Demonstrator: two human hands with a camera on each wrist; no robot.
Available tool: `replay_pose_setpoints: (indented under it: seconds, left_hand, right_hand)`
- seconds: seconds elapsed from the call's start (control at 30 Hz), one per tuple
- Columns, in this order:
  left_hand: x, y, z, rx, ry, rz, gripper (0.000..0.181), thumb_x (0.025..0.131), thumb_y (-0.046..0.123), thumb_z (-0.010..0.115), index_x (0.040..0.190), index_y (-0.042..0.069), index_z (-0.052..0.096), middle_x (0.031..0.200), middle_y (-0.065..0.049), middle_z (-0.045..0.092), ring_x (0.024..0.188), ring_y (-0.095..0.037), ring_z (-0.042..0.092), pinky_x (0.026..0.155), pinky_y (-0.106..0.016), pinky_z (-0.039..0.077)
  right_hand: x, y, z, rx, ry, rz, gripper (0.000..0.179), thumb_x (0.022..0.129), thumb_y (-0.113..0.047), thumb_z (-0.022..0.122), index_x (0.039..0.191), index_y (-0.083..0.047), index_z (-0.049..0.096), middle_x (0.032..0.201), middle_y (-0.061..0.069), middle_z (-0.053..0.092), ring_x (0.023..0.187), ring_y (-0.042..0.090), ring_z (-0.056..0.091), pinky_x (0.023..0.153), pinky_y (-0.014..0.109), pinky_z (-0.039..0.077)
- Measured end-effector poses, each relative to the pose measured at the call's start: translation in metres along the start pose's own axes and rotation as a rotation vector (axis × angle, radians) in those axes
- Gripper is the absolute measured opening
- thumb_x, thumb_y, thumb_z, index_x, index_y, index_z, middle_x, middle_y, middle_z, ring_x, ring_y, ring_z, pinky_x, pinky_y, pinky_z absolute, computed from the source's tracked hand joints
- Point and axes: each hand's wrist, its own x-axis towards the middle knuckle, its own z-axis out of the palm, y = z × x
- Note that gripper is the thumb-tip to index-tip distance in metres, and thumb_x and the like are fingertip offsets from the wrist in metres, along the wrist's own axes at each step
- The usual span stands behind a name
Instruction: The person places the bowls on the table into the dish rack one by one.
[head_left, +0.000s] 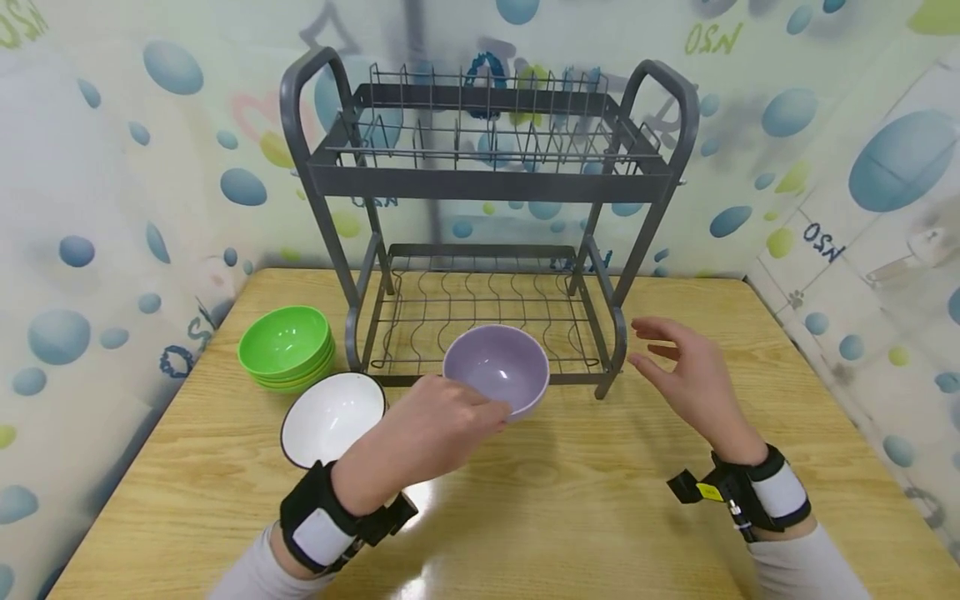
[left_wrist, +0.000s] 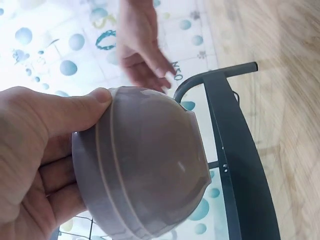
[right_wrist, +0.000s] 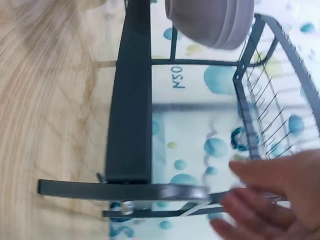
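My left hand (head_left: 431, 425) grips a purple bowl (head_left: 501, 367) at its near edge, in front of the dish rack's lower shelf. In the left wrist view the thumb (left_wrist: 90, 107) presses on the bowl's outside, where two pale lines run round below the rim, with the other fingers behind. My right hand (head_left: 693, 379) holds nothing; its fingers are spread and loosely bent beside the rack's right side. The two-tier dark grey dish rack (head_left: 487, 183) stands at the back of the table, with no dishes on its wire shelves.
Left of the rack sits a stack of green bowls (head_left: 285, 346). A white bowl with a dark rim (head_left: 330, 421) lies in front of it, partly behind my left hand. The wooden table (head_left: 600, 500) meets patterned walls at the back and sides.
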Motion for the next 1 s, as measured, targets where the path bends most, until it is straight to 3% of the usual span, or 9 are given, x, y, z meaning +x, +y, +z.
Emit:
replay_pose_setpoints:
  seconds: [0.07,0.2,0.27,0.37,0.47,0.7,0.87,1.0]
  left_hand:
    - [0.003,0.002,0.004,0.008,-0.007,0.006,0.019,0.084,0.027,0.071,0.072,0.020,0.057,0.053,0.011,0.049,0.048,-0.004,0.046,0.042,-0.021,0.038]
    - [0.008,0.005,0.010,0.004,-0.026,0.016,0.019,0.085,0.030,0.069,0.072,0.021,0.058,0.054,0.012,0.052,0.049,-0.004,0.048,0.044,-0.021,0.041]
    - [0.011,0.007,0.013,-0.003,-0.036,0.023,0.018,0.084,0.031,0.070,0.073,0.021,0.060,0.054,0.011,0.053,0.050,-0.004,0.048,0.045,-0.021,0.043]
    - [0.014,0.009,0.016,-0.013,-0.063,0.027,0.016,0.084,0.031,0.070,0.074,0.021,0.061,0.054,0.011,0.050,0.049,-0.004,0.045,0.045,-0.021,0.041]
    - [0.015,0.010,0.018,-0.020,-0.081,0.033,0.017,0.086,0.028,0.068,0.073,0.021,0.059,0.053,0.011,0.046,0.048,-0.003,0.041,0.044,-0.020,0.038]
    - [0.019,0.011,0.020,-0.002,-0.055,0.054,0.020,0.088,0.027,0.065,0.071,0.020,0.056,0.052,0.011,0.044,0.048,-0.003,0.041,0.044,-0.021,0.038]
    - [0.019,0.011,0.019,0.014,-0.054,0.050,0.019,0.087,0.027,0.067,0.073,0.021,0.057,0.052,0.011,0.043,0.048,-0.003,0.041,0.044,-0.020,0.038]
    - [0.019,0.010,0.019,0.040,-0.024,0.023,0.013,0.089,0.023,0.065,0.078,0.020,0.058,0.054,0.011,0.046,0.050,-0.002,0.044,0.046,-0.020,0.041]
  right_hand:
    - [-0.002,-0.012,-0.002,-0.065,-0.004,-0.159,0.047,0.078,-0.008,0.076,0.123,-0.007,0.062,0.118,0.009,0.068,0.102,0.024,0.065,0.083,0.039,0.055]
    - [-0.005,-0.035,-0.001,-0.093,-0.130,-0.484,0.054,0.073,-0.010,0.080,0.123,-0.011,0.063,0.121,0.003,0.066,0.107,0.018,0.063,0.087,0.033,0.054]
    - [-0.006,-0.044,0.002,-0.084,-0.186,-0.612,0.051,0.076,-0.015,0.079,0.125,-0.011,0.062,0.125,0.004,0.064,0.114,0.019,0.059,0.093,0.030,0.050]
    - [-0.007,-0.053,0.006,-0.107,-0.214,-0.736,0.041,0.087,-0.023,0.069,0.125,-0.009,0.062,0.128,0.005,0.061,0.120,0.021,0.054,0.105,0.023,0.041]
    - [-0.009,-0.058,0.009,-0.159,-0.215,-0.796,0.038,0.090,-0.023,0.064,0.126,-0.009,0.062,0.128,0.005,0.061,0.123,0.021,0.053,0.112,0.024,0.033]
    - [-0.009,-0.066,0.018,-0.307,-0.207,-0.894,0.041,0.075,-0.006,0.077,0.115,-0.011,0.068,0.113,-0.002,0.070,0.110,0.015,0.062,0.104,0.039,0.045]
    - [-0.003,-0.071,0.021,-0.351,-0.177,-0.918,0.030,0.072,-0.003,0.078,0.100,-0.015,0.071,0.095,-0.006,0.072,0.093,0.010,0.066,0.095,0.038,0.052]
    - [0.004,-0.073,0.020,-0.354,-0.164,-0.935,0.022,0.076,-0.002,0.075,0.093,-0.015,0.069,0.086,-0.007,0.071,0.085,0.007,0.066,0.088,0.032,0.054]
